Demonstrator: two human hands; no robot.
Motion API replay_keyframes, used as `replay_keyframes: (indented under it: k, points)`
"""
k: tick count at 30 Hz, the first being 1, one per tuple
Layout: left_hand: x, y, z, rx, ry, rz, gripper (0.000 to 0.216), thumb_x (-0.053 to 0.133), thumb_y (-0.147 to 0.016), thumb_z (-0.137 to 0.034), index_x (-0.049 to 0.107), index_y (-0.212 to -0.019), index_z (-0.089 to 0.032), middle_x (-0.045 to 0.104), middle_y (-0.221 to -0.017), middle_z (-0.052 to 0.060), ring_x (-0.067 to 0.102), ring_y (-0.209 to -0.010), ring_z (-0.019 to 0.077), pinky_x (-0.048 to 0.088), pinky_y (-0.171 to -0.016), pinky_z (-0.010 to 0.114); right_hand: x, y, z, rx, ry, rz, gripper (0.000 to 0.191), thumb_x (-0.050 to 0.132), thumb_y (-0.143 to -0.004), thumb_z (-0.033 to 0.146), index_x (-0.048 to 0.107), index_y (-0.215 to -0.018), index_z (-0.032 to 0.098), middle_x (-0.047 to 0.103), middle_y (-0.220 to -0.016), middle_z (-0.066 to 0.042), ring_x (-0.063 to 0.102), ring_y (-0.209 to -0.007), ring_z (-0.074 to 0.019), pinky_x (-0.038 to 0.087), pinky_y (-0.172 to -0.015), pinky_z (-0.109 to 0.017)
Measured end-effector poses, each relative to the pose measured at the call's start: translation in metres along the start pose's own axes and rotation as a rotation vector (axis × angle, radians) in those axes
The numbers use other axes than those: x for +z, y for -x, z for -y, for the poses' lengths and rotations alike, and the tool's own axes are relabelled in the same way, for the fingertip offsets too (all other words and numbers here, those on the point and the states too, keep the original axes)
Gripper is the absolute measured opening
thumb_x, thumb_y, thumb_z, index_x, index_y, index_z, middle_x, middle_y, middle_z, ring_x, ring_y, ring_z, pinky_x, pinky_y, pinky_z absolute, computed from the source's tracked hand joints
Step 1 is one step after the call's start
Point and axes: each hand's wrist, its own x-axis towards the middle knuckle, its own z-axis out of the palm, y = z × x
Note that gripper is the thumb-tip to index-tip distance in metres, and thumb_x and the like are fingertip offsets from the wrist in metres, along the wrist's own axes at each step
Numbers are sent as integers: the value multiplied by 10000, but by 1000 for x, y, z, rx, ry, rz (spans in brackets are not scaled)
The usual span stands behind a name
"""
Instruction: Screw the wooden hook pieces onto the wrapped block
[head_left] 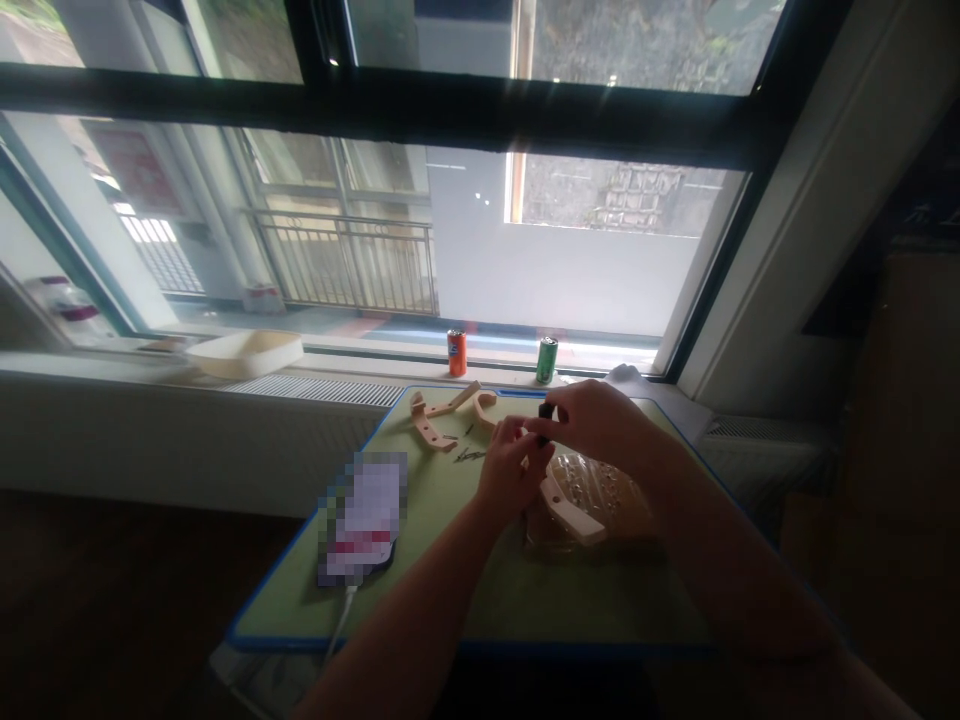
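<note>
Near the far right part of the green table, my two hands meet. My right hand (600, 422) is closed, fingertips pinching a short black handle (545, 411) like that of a screwdriver; its lower end is hidden. Just below, the curled fingers of my left hand (508, 470) grip the upper end of a pale wooden piece (579, 518) with a hole in it. That piece slants over a clear plastic packet (589, 478) with brown material under it. Left of my hands are small dark screws (469, 456) and more curved wooden pieces (429, 428).
A phone (367, 510) with a white cable (345, 610) lies on the left of the blue-edged table (442, 600). On the windowsill behind stand an orange can (457, 353), a green can (547, 360) and a cream tray (247, 355).
</note>
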Motion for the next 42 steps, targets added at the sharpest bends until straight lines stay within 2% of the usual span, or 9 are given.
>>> replay_keyframes:
  k: [6, 12, 15, 18, 23, 30, 34, 37, 42]
  points:
    - [-2, -1, -1, -70, 120, 55, 193, 447, -876, -258, 619, -856, -171, 493, -1026, 85, 492, -860, 169, 444, -754, 338, -1, -1, -2, -116, -193, 14, 218, 480, -864, 305, 633, -909, 155, 644, -736, -30, 524, -592, -95, 336, -544, -210]
    - [-2, 1, -2, -26, 46, 5, 291, 570, -795, -324, 547, -1033, -158, 471, -1048, 97, 485, -932, 202, 448, -771, 353, 7, -8, -4, -14, 34, 18, 461, 423, -852, 530, 639, -714, 148, 599, -617, -37, 487, -519, -103, 293, -500, -228]
    - [-2, 1, 0, -54, 52, -61, 244, 516, -833, -302, 524, -1033, -161, 484, -1014, 88, 489, -934, 194, 450, -773, 346, 7, -7, -5, 37, 149, 7, 559, 374, -831, 619, 639, -650, 161, 585, -586, -38, 494, -510, -117, 284, -499, -241]
    - [0, 1, 1, -51, 62, -63, 178, 490, -848, -279, 534, -985, -174, 500, -971, 72, 502, -894, 176, 457, -744, 326, 7, -4, -4, 33, 123, 21, 532, 389, -830, 611, 648, -701, 165, 601, -614, -41, 512, -526, -124, 293, -498, -241]
    - [3, 0, 0, 27, 10, -73, 202, 623, -767, -323, 577, -902, -180, 521, -936, 58, 526, -843, 166, 467, -704, 305, 10, -5, -3, -37, -43, 61, 301, 451, -878, 402, 647, -882, 174, 645, -705, -37, 560, -622, -123, 346, -562, -227]
    - [1, 2, -1, -22, -9, 49, 180, 457, -873, -244, 612, -932, -173, 524, -976, 83, 529, -823, 154, 458, -715, 309, -5, 0, -7, -74, -84, 69, 357, 377, -905, 360, 649, -818, 147, 634, -689, -42, 495, -555, -96, 317, -527, -223]
    - [3, 3, 0, 2, -44, 13, 230, 551, -817, -341, 602, -959, -167, 524, -976, 83, 515, -873, 182, 460, -714, 321, -3, -2, -7, 13, 106, 58, 499, 372, -874, 493, 659, -661, 145, 585, -568, -38, 451, -485, -96, 266, -492, -242]
    - [5, 3, 1, 26, -81, -24, 241, 619, -760, -389, 602, -832, -161, 522, -955, 75, 505, -870, 185, 454, -709, 316, 5, -6, -2, 45, 168, 16, 568, 349, -853, 575, 667, -631, 160, 575, -548, -38, 467, -493, -110, 254, -495, -247]
    - [3, 3, -2, 5, -77, 62, 167, 511, -839, -302, 578, -796, -156, 504, -967, 80, 495, -847, 167, 440, -723, 312, 4, -5, -1, -26, 11, -30, 475, 401, -848, 559, 679, -879, 175, 638, -679, -40, 514, -557, -117, 297, -518, -239]
